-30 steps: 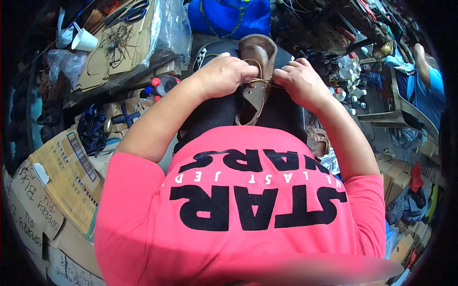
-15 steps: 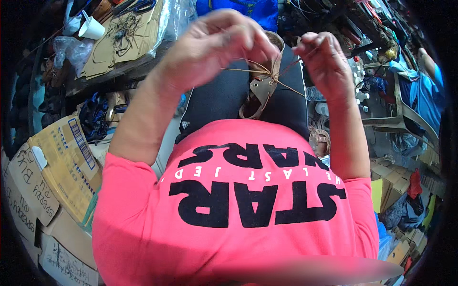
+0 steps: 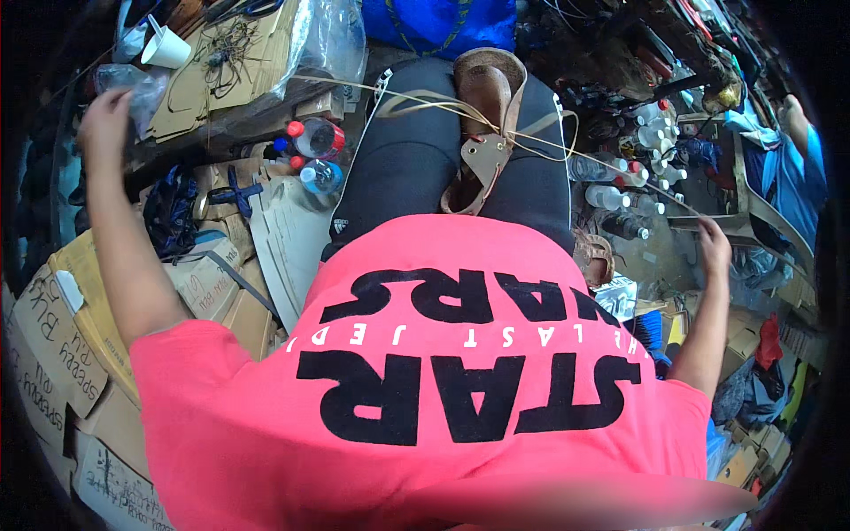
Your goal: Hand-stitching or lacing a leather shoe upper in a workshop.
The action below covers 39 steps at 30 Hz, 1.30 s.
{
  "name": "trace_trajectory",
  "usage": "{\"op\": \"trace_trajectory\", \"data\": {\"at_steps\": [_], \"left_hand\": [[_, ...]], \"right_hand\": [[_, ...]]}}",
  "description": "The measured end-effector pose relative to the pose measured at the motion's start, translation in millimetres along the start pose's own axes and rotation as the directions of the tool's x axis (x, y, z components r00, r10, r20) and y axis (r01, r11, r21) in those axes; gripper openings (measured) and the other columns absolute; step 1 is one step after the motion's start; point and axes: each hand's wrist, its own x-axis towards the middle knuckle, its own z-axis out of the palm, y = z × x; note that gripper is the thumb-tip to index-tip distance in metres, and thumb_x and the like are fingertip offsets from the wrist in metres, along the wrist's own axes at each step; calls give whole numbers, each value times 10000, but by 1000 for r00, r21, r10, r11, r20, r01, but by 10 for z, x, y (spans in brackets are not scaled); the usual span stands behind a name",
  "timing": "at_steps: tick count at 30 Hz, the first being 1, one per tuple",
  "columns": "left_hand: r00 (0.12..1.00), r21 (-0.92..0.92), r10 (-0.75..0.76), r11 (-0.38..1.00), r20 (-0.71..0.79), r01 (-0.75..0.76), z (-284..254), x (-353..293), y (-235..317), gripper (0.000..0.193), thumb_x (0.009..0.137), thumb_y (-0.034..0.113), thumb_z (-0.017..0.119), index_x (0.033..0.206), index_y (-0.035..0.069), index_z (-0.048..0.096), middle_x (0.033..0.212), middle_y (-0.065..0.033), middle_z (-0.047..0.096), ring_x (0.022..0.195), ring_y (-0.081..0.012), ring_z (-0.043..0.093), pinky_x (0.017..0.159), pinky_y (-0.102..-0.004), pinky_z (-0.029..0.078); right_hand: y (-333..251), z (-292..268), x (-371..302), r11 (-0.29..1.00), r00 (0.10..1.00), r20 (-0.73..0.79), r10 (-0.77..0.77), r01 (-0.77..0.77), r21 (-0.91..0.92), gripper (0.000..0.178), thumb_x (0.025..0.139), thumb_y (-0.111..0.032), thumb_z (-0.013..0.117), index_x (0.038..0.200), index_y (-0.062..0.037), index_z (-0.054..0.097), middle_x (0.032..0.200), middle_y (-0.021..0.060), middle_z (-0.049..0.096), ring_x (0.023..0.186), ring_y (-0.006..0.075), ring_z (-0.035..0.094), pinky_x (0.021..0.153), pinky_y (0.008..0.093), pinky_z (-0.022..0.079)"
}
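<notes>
A brown leather sandal [image 3: 487, 164] lies across my dark trousers between my thighs, its eyelet flap toward me and its heel away. Tan waxed thread [image 3: 398, 92] runs from a stitch at the flap out to both sides, with loose loops beside the sandal. Far out at the left, my left hand [image 3: 106, 113] is closed in a pinch; the thread leads toward it, but its last stretch is lost against the cardboard. My right hand [image 3: 714, 243], stretched out low at the right, pinches the other length, which is drawn straight from the sandal.
Left of my legs are soda bottles [image 3: 317, 140], cardboard boxes [image 3: 208, 274] and a cardboard stack [image 3: 257, 62] with a white cup [image 3: 166, 47]. On the right stand several bottles [image 3: 611, 196], a plastic chair [image 3: 753, 226] and another sandal [image 3: 595, 257]. A blue bag [image 3: 443, 26] lies ahead.
My hands have swung wide apart from close above the sandal, left hand to the left, right hand right and nearer me. The thread is drawn out both ways; the sandal stays on my lap.
</notes>
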Motion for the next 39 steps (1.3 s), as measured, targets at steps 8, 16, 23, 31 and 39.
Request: {"op": "trace_trajectory", "data": {"at_steps": [8,16,23,31,39], "left_hand": [[964,-479,261,841,-44,-250,561,-649,1501,298,822,121,619,1115,88,656,1014,-133,659,903,-255,634,824,-334,479],[658,-904,746,346,102,-253,601,-1499,3214,267,821,145,663,1071,54,643,907,-99,659,828,-182,632,780,-307,484],[741,-904,609,427,282,-7,672,-1284,2831,239,867,222,632,765,9,594,696,21,540,682,-65,478,641,-238,408],[725,-883,518,369,454,289,741,-1204,2434,166,883,177,630,785,47,600,740,40,568,720,-34,512,684,-191,414],[726,-927,579,274,371,254,727,-1182,2606,120,851,131,667,789,47,609,741,30,579,718,-47,520,667,-206,435]], "right_hand": [[-592,537,47,935,990,143,-12,-39,352,439,859,-212,623,1292,-226,553,1074,101,659,914,160,609,817,286,461],[-2892,1014,-265,739,902,49,-430,320,593,283,830,-167,693,1085,-65,626,780,-21,509,744,88,460,683,221,392],[-2344,1048,-130,765,852,248,-460,239,597,200,915,-223,570,866,-30,551,775,-17,537,739,90,474,673,262,406],[-2212,817,-258,589,955,60,-291,129,797,227,860,-192,645,1048,-65,635,812,-36,547,765,75,464,686,248,397],[-3170,996,-334,643,844,-30,-536,431,633,161,828,-162,685,868,-31,600,797,20,515,758,121,496,665,261,414]]}}
